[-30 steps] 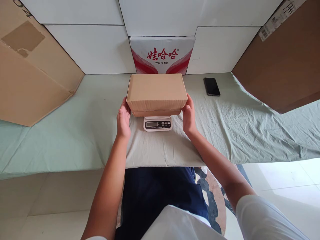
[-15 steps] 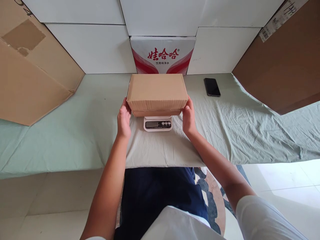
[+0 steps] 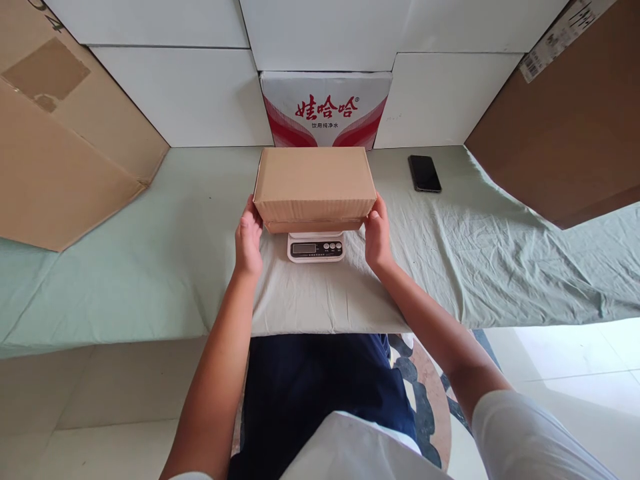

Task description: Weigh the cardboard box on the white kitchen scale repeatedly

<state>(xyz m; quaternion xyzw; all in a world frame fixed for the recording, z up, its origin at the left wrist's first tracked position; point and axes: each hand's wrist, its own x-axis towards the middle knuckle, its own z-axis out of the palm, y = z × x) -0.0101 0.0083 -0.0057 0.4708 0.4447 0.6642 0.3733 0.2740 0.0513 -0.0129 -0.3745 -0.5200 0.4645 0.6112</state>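
Cardboard box (image 3: 314, 183), one; hands (image 3: 249, 238), two.

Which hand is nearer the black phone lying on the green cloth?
Right. The right hand touches the brown cardboard box's phone-side end; the left hand is at its far end from the black phone.

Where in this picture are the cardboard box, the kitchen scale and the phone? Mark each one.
cardboard box (image 3: 314, 181): head view, middle of its top face.
kitchen scale (image 3: 315, 249): head view, front panel by the display.
phone (image 3: 424, 173): head view, middle of its dark screen.
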